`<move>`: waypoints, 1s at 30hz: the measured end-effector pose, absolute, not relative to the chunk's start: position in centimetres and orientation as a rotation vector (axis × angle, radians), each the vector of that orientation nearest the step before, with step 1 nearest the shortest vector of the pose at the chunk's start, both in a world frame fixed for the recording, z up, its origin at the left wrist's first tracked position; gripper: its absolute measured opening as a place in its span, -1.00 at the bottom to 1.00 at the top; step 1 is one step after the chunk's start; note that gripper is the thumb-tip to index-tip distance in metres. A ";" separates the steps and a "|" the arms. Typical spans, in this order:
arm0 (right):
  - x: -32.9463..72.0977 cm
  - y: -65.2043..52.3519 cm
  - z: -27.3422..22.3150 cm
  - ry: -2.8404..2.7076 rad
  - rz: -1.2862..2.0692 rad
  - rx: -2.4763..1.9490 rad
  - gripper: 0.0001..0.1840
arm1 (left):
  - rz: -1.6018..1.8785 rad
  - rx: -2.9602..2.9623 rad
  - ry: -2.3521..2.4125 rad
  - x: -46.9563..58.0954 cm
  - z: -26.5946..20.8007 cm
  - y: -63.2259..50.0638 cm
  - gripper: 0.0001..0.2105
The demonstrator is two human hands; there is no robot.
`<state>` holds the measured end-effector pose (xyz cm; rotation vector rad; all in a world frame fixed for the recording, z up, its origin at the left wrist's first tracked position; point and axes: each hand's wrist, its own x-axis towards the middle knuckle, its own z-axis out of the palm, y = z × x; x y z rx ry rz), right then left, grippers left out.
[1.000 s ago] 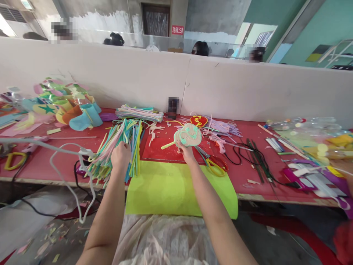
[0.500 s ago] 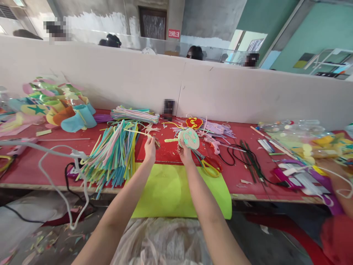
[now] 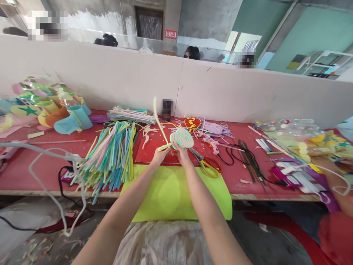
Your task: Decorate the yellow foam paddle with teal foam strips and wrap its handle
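Over the red board on the table, my right hand (image 3: 182,155) is closed on a rounded, pale craft piece (image 3: 182,138) with mint-green markings. A short yellow-green stem (image 3: 164,147) sticks out of its left side, close to my left hand (image 3: 160,156). The fingers of that left hand are closed on a long pale-yellow pipe cleaner (image 3: 160,123), which stands up and leans left. Its lower end runs beside the craft piece; whether they touch I cannot tell. Scissors (image 3: 209,167) with yellow and red handles lie right of my right hand.
At left is a heap of pastel pipe cleaners (image 3: 110,154), with another bundle (image 3: 131,115) behind. A pink glue gun (image 3: 212,144) and black cable lie to the right. A yellow-green sheet (image 3: 176,195) hangs over the front edge. A person's arm (image 3: 338,184) is at far right.
My left hand has moved right, up to the craft piece, and its pipe cleaner has swung from nearly level to upright. The craft piece has shifted slightly left in my right hand.
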<state>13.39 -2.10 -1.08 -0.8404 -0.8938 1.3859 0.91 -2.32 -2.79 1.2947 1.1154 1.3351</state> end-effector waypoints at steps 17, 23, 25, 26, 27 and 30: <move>14.6 -0.7 -2.0 -0.802 1.273 -0.882 -0.58 | 1.436 0.915 0.986 -0.6 -2.8 -1.6 -0.73; 14.4 -1.0 -2.1 -0.878 1.227 -0.938 -0.59 | 1.369 1.005 0.994 -0.4 -2.6 -1.9 -0.78; 14.3 -1.1 -2.0 -0.903 1.177 -0.935 -0.58 | 1.311 1.091 0.982 -0.2 -2.9 -1.8 -0.77; 14.3 -1.1 -2.0 -0.908 1.156 -0.931 -0.57 | 1.291 1.128 0.986 -0.1 -3.0 -1.8 -0.76; 14.3 -1.2 -1.9 -0.908 1.144 -0.926 -0.56 | 1.274 1.161 0.995 0.0 -3.1 -1.8 -0.75; 14.4 -1.3 -1.8 -0.888 1.176 -0.920 -0.53 | 1.232 1.274 1.006 0.0 -3.2 -2.0 -0.73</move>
